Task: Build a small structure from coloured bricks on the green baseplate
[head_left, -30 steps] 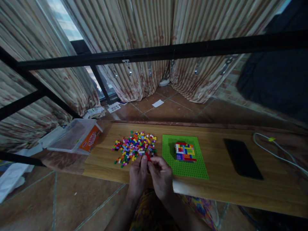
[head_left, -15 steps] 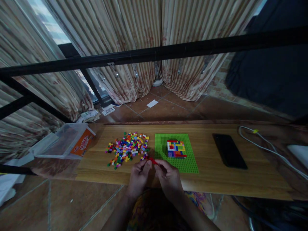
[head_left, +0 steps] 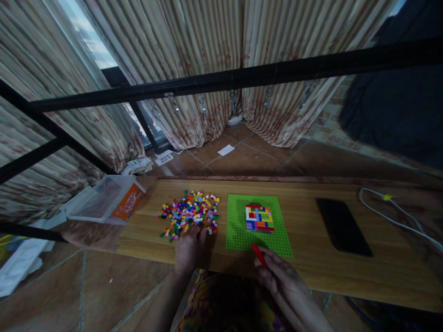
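The green baseplate (head_left: 238,240) lies on the wooden desk (head_left: 304,216) and carries a many-coloured block build (head_left: 259,218) around its middle. At the baseplate's near edge, the right hand (head_left: 285,279) has its grip closed, thumb and fingers pinching a long red bar (head_left: 259,255) by its near end, so the far end sticks out free; whether it is one brick or several joined cannot be told. Left of the baseplate, the left hand (head_left: 188,246) has its fingers bent down at the near side of the loose bricks (head_left: 192,207); how wide that grip is, and whether it has hold of any brick, cannot be told. Sorting here probably goes best with fingertips alone, nudging one brick clear of its neighbours before pinching it by its sides. The red bar is best kept lightly but firmly pinched, level and away from the build, so it knocks nothing loose.
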`<state>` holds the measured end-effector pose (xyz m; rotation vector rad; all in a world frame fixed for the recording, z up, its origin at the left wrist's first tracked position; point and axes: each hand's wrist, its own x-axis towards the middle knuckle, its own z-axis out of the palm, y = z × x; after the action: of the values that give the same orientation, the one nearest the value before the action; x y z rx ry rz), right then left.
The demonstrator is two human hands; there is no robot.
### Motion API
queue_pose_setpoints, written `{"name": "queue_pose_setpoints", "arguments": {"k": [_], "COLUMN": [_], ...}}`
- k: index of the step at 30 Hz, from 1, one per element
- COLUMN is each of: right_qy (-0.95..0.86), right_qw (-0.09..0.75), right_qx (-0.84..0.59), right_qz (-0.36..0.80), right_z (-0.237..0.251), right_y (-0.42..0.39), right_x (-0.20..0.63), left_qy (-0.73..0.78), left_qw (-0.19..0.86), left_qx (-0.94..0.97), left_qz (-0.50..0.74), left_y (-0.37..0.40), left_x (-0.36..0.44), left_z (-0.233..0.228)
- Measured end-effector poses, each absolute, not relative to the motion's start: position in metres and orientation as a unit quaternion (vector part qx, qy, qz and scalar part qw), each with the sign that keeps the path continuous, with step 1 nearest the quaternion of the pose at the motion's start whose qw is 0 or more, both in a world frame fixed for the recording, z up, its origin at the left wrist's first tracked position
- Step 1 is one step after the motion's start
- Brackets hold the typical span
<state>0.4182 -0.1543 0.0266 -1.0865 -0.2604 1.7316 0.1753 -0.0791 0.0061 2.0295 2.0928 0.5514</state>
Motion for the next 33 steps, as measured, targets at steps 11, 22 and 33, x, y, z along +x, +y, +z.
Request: {"name": "queue_pose_setpoints", "arguments": {"k": [11,22,33], "right_qy": [-0.207,-0.574,-0.634], "right_qw": [0.503,0.423,0.438], "right_qx": [-0.54,-0.649,-0.609], "right_qz": [0.642,0.265,0.19], "right_z": [0.023,0.039,0.009], "right_y": [-0.151,-0.092,-0.037], "right_x": [0.447,0.476,0.463], "left_qy": [0.712,0.645,0.634], "left_qw": [0.02,-0.022,-0.007], "left_qx": [0.667,0.693,0.7], "left_qz": [0.218,0.323,0.329], "left_y": [-0.074,-0.081,-0.081], "left_x": [0.175,0.169,0.164], "left_z": [-0.01,-0.025,-0.03]}}
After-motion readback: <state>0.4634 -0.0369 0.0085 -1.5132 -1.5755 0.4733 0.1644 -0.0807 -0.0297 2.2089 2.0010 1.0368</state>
